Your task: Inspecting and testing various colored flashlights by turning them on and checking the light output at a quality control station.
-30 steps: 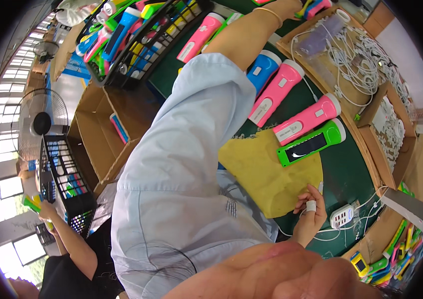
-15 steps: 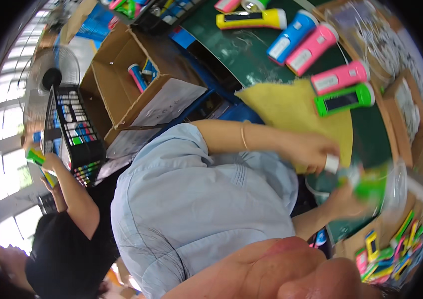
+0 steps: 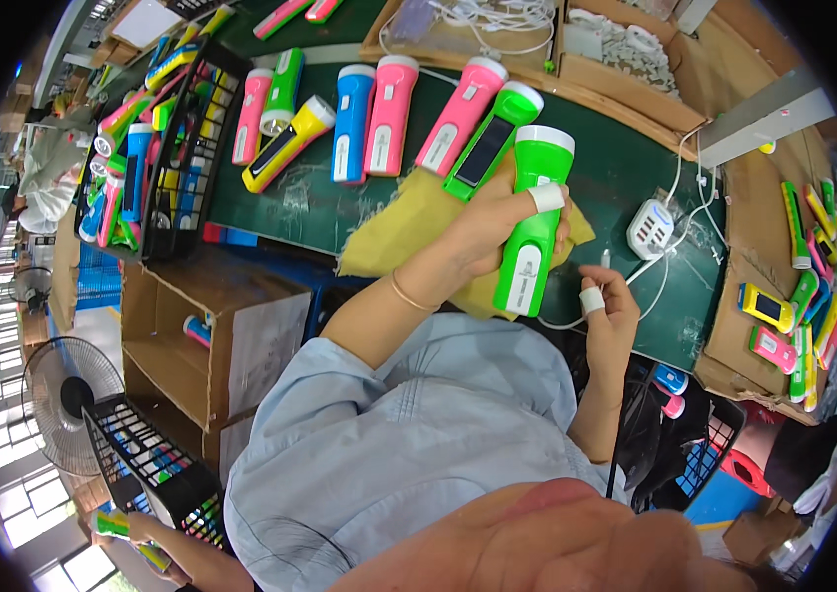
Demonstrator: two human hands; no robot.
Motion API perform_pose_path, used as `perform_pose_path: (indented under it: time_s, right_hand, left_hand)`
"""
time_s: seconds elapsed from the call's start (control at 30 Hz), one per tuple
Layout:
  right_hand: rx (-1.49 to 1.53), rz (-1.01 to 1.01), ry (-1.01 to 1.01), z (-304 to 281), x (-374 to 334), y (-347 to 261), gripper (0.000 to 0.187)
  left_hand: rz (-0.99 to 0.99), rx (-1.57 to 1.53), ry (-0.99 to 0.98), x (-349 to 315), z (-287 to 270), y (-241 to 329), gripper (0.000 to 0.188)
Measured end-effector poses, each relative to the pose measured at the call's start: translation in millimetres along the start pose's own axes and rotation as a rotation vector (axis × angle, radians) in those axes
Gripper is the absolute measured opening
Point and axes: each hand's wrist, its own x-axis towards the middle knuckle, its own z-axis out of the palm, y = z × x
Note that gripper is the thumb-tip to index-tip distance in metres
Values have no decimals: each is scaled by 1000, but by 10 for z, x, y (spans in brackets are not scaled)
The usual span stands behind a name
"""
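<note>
Wearing a pale blue shirt [image 3: 409,444], the person has both forearms up from the near edge, hands apart. Left hand [image 3: 497,232] is clamped round a green torch [image 3: 529,232], white head pointing far, w/ white tape on one finger [image 3: 545,197]. Right hand [image 3: 608,311], just right of the torch & a bit nearer, pinches a small plug [image 3: 604,259] on a white cable [image 3: 680,247], finger also taped. Thin bracelet [image 3: 409,294] on the left wrist. Torch sits over a yellow cloth [image 3: 389,232] spread on the green bench [image 3: 626,178].

Near left: an open cardboard box [image 3: 191,335] on the floor, a fan [image 3: 63,400] beyond it to the left, black wire basket [image 3: 142,464] nearer, w/ another person's hand [image 3: 142,533] at the bottom edge. Near right: another black basket [image 3: 705,454], partly hidden.

Right of the hands: white charger block [image 3: 649,229] on the bench w/ cables running off it. Further right, a cardboard tray [image 3: 734,350] w/ small torches in yellow, green, pink.

Farther along the bench, a row of torches lying side by side: pink [image 3: 251,116], green [image 3: 282,91], yellow [image 3: 288,143], blue [image 3: 351,123], pink [image 3: 389,113], pink [image 3: 460,116], green [image 3: 493,138]. Far left: a black crate [image 3: 177,168] stuffed w/ mixed-colour torches. Far edge: cardboard trays [image 3: 576,69] holding white cables & chargers
</note>
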Motion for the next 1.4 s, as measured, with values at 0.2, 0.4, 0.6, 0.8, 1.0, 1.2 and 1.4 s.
perform_pose_path:
  time_s: [0.2,0.4,0.6,0.8,1.0,1.2,1.4]
  right_hand:
    - [-44,-20,-12,-2,13,18,10]
    - [169,20,-4,-31,35,-68,26]
    - [292,14,-143,-130,163,-226,21]
    - [135,-139,-39,-99,256,-329,14]
    - [-533,-652,-14,170,337,-413,16]
    - [-511,-500,-667,173,385,-975,10]
    - [-583,-923,-471,198,21,-561,42]
  left_hand:
    - [-113,-266,-91,110,148,86,43]
    - [15,108,93,182,100,66,27]
    - [703,1278,467,445,107,255,66]
    - [186,220,-17,422,-23,389,39]
    - [-85,-202,-329,206,-90,15,33]
    - [68,-35,-131,80,36,-2,44]
    - [349,-86,-193,28,67,92,58]
